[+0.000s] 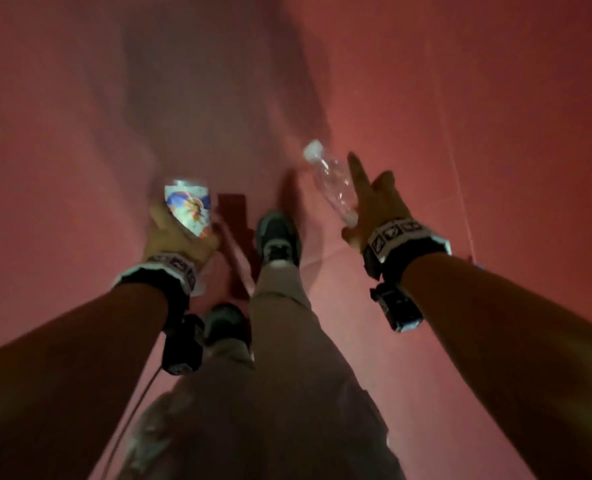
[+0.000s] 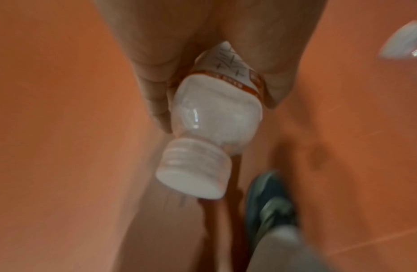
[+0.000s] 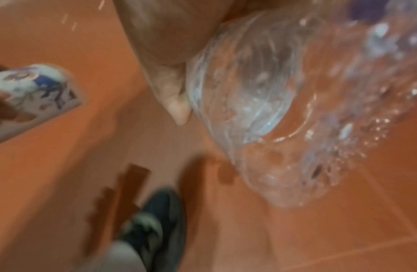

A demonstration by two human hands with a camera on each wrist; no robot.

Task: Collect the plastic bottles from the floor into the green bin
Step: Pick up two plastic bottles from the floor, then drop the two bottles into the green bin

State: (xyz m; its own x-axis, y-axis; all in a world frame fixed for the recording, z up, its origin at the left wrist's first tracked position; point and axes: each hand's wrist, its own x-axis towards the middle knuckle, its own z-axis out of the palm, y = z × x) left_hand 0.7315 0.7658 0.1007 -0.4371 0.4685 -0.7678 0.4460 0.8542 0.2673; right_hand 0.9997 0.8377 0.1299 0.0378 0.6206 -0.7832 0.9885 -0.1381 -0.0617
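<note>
Left fingers: your left hand (image 1: 180, 237) is curled round the labelled bottle (image 1: 189, 211); in the left wrist view the fingers (image 2: 153, 95) wrap one side of its body and the thumb presses the other, just above the label band.
Labelled bottle: it rides clear of the floor, its white cap (image 2: 194, 176) pointing away from your palm and downward in the wrist view.
Right fingers: your right hand (image 1: 377, 209) holds the clear bottle (image 1: 332, 181) loosely, the forefinger stretched along its side and the thumb (image 3: 177, 103) against its wall; how the other fingers lie I cannot tell.
Clear bottle: crumpled and see-through, it angles up and away from your palm, white cap at the far end.
Why held so: one bottle per hand looks like a way to carry two in a single trip; gripping the bodies rather than the caps probably keeps them from swinging.
Stance: your shoes (image 1: 277, 237) are staggered on the red floor (image 1: 80, 133), one ahead of the other, which suggests you are walking.
Green bin: not in any view, so where it stands is unknown.
Risk: the light right-hand hold may let the crumpled bottle slip.
</note>
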